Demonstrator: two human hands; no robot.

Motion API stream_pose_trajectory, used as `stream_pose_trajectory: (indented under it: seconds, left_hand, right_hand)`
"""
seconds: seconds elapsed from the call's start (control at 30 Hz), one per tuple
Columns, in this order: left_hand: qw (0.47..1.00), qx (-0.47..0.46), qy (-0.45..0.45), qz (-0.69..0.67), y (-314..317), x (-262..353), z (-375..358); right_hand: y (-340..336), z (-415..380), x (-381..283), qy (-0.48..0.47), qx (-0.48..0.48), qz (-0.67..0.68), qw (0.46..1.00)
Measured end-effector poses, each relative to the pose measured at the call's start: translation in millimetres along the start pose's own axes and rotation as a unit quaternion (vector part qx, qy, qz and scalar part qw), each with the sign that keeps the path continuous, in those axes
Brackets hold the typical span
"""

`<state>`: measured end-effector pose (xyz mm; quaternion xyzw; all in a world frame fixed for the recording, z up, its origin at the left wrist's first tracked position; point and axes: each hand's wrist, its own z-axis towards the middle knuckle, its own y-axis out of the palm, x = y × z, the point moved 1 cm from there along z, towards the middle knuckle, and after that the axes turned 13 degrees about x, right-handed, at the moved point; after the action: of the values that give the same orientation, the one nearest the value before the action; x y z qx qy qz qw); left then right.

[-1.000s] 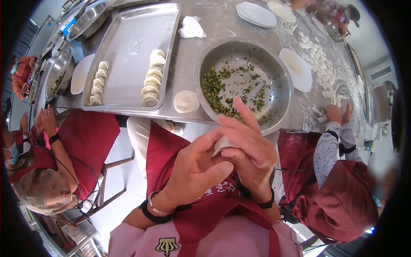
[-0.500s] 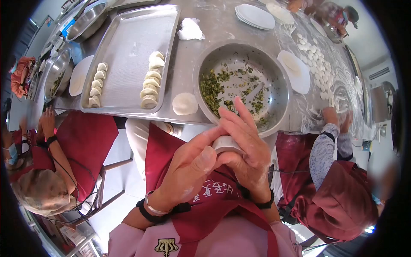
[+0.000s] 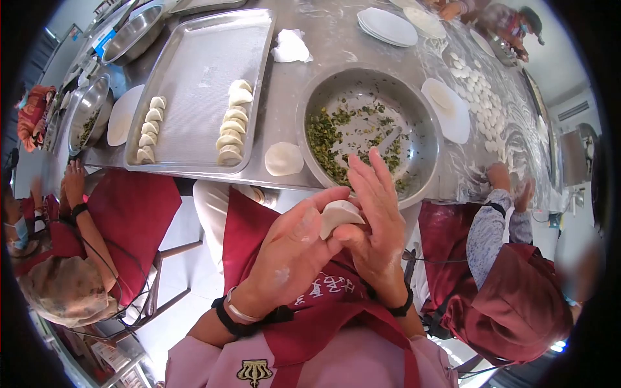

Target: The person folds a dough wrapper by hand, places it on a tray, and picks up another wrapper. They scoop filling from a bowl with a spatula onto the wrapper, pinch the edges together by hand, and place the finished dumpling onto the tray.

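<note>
A folded white dumpling (image 3: 341, 217) rests between my two hands, in front of the table edge. My left hand (image 3: 291, 249) cups it from the left, with the thumb along its side. From the right, my right hand (image 3: 377, 233) holds it with the thumb pressed at its lower edge and the other fingers stretched upward. Just beyond my hands stands a steel bowl (image 3: 432, 161) with chopped green filling (image 3: 330, 132) and a utensil in it. One round dough wrapper (image 3: 283, 159) lies on the table left of the bowl.
A metal tray (image 3: 194, 77) at the left holds two rows of dumplings (image 3: 231, 132). White plates (image 3: 387, 27) and many dough pieces (image 3: 479, 97) lie on the floured right side. Co-workers sit close on both sides; one person's hands (image 3: 508, 181) are at the table.
My fingers have opened out somewhat around the dumpling, and more of its folded shape shows now. The view has shifted slightly.
</note>
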<state>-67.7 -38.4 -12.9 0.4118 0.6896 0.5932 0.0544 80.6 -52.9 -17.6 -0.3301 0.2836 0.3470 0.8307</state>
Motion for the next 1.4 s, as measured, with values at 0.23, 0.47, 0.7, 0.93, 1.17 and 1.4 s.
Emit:
stream_pose_trajectory:
  seconds: [0.23, 0.47, 0.7, 0.93, 1.17, 1.4]
  left_hand:
    - [0.999, 0.044, 0.012, -0.004, 2.4, -4.0, 2.4]
    - [0.969, 0.111, 0.076, 0.207, -23.0, 43.0, 2.3]
    - [0.741, 0.248, 0.267, 0.564, -111.5, 159.1, 23.0]
    - [0.535, 0.25, 0.261, 0.764, -162.5, 198.9, 55.7]
    - [0.525, 0.215, 0.248, 0.785, -178.1, 188.7, 65.0]
    - [0.471, 0.185, 0.281, 0.815, -176.0, 189.7, 61.6]
  right_hand:
    - [9.9, -1.1, 3.2, -0.042, -0.033, -0.057, 0.997]
    - [-0.8, 10.2, -10.7, 0.005, -0.048, -0.014, 0.999]
    - [-29.1, -11.2, 0.2, 0.087, -0.027, -0.037, 0.995]
    - [-35.3, -17.4, 2.2, 0.143, -0.037, -0.067, 0.987]
    - [-36.4, -14.2, 3.0, 0.145, -0.055, -0.074, 0.985]
    - [-36.3, -17.5, 4.1, 0.156, -0.063, -0.068, 0.983]
